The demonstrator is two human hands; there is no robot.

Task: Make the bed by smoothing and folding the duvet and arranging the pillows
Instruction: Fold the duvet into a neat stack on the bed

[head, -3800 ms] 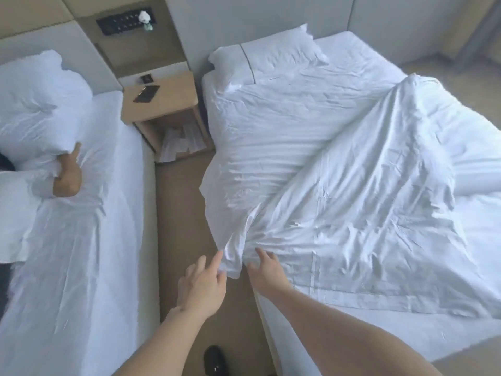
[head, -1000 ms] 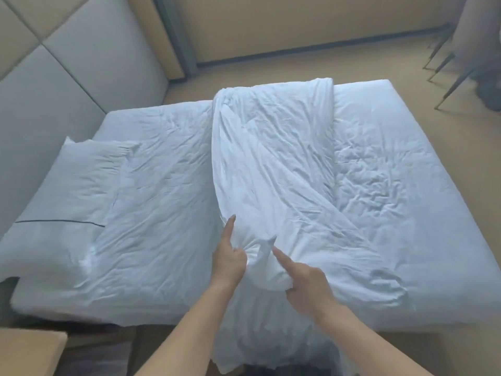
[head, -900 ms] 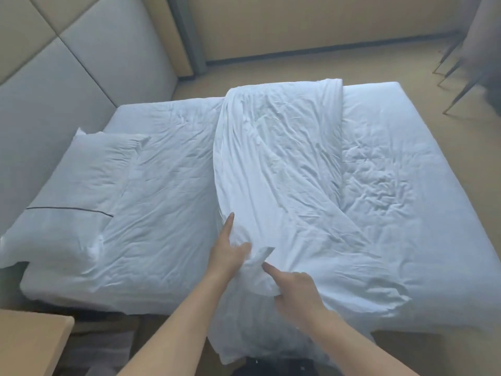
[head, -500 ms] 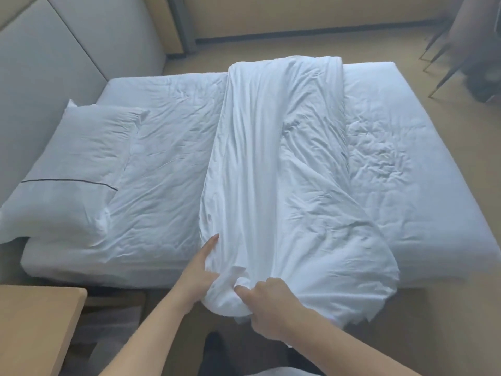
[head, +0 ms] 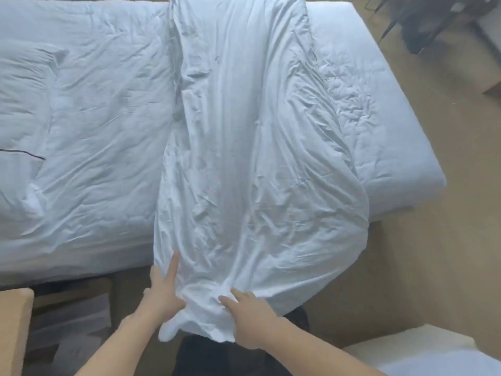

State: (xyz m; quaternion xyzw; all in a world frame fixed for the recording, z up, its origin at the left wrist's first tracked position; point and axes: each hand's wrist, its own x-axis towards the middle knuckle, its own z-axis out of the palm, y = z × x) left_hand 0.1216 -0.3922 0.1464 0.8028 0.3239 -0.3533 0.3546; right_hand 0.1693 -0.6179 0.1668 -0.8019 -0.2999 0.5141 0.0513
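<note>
Duvet (head: 244, 158) lies as a long bunched band across the bed (head: 103, 126), running from 12 o'clock down to 6 o'clock, its near end hanging off the mattress edge toward the person. Pillow (head: 21, 104) sits at 9 o'clock against the head end, w/ a thin dark stripe on it.

Left hand (head: 162, 291) is at 6–7 o'clock, index finger stretched up along the duvet's left edge, other fingers curled into the cloth. Right hand (head: 244, 316) just beside it at 6 o'clock, fingers closed over a gathered wad of the near end. Both grip fabric; thumbs hidden, so exact pinch can't be told.

Step in hand, prob.: gathering or pulling the near end to straighten the band before spreading. Next move needs hands apart along the edge, then a spread toward 3 and 9 o'clock so it covers the sheet; bunching at the right fold may fight that. Pillow not yet arranged.
</note>
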